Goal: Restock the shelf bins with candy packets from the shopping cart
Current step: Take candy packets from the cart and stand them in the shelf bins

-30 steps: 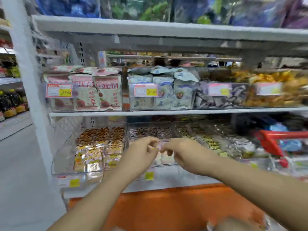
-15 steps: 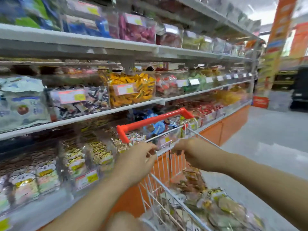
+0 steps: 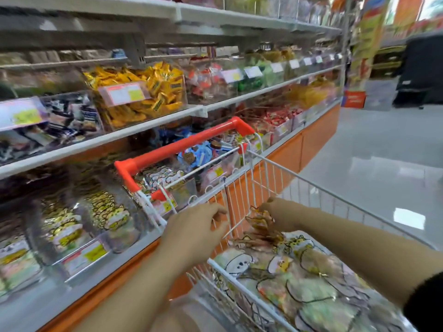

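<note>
A white wire shopping cart (image 3: 309,185) with a red handle (image 3: 182,144) stands against the shelf and holds several candy packets (image 3: 294,276). My right hand (image 3: 280,215) reaches down inside the cart and pinches a brownish packet (image 3: 260,221) on top of the pile. Just left of the cart's wire wall hovers my left hand (image 3: 196,233), fingers loosely spread and holding nothing. Clear shelf bins (image 3: 105,221) with yellow-and-white packets sit on the lower shelf to the left.
An upper shelf carries bins of yellow candy (image 3: 141,92), red candy (image 3: 206,80) and dark packets (image 3: 67,118), with price tags in front. An orange base panel (image 3: 318,133) runs under the shelving. The grey aisle floor (image 3: 383,144) stretches to the right.
The view swung right from the shelf bins to the cart. Both hands left the bin and came down to the cart; my right hand now reaches inside it onto a packet.
</note>
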A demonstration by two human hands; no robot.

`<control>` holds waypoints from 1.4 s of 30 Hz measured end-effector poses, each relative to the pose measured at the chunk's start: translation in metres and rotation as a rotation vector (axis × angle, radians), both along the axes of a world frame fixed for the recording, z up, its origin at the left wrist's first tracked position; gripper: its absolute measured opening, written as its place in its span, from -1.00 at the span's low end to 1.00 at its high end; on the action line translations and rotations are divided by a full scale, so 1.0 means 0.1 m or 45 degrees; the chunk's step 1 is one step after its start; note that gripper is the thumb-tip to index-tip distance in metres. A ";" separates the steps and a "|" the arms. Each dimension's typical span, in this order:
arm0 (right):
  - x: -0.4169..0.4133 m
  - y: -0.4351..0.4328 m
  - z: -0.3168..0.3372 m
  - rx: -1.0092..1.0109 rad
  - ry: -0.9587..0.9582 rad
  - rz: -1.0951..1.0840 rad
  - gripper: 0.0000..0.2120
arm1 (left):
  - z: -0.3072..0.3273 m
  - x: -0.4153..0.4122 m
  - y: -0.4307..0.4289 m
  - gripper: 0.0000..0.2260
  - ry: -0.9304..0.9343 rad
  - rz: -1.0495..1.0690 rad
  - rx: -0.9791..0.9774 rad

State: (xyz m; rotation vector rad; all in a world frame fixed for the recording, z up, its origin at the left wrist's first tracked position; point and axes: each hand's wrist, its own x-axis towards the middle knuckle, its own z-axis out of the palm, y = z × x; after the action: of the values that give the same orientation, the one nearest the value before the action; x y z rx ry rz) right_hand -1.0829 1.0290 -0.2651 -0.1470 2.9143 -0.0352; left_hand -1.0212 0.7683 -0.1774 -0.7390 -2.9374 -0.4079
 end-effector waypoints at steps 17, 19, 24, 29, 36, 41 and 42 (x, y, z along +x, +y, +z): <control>0.11 0.02 0.48 -0.078 0.301 0.001 -0.77 | -0.02 0.07 -0.04 -0.72 0.052 0.023 0.084; 0.29 0.02 0.77 -0.231 0.315 0.044 -0.74 | -0.02 0.08 -0.06 -0.67 0.040 -0.005 0.183; 0.62 -0.23 1.29 -0.451 0.406 0.212 -0.66 | 0.18 0.20 -0.14 -0.46 -0.012 -0.143 0.410; 0.83 -0.83 1.68 -0.690 0.527 0.367 -0.57 | 0.47 0.30 -0.58 -0.50 0.173 -0.042 0.345; 0.89 -1.92 2.13 -0.815 0.711 0.509 -0.61 | 0.66 0.45 -1.55 -0.82 0.120 0.177 0.620; 0.83 -2.72 2.12 -0.970 0.643 0.647 -0.58 | 0.73 0.71 -2.20 -0.68 0.094 0.338 0.764; 0.80 -2.90 2.08 -0.988 0.632 0.672 -0.58 | 0.72 0.77 -2.33 -0.67 0.104 0.374 0.764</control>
State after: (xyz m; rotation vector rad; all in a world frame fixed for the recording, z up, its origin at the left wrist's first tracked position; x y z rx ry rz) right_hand -1.0024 0.7392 -0.0571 -1.1772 3.0223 -1.1793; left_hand -0.9443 0.5352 -0.1053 -0.2340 -2.5590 -1.1161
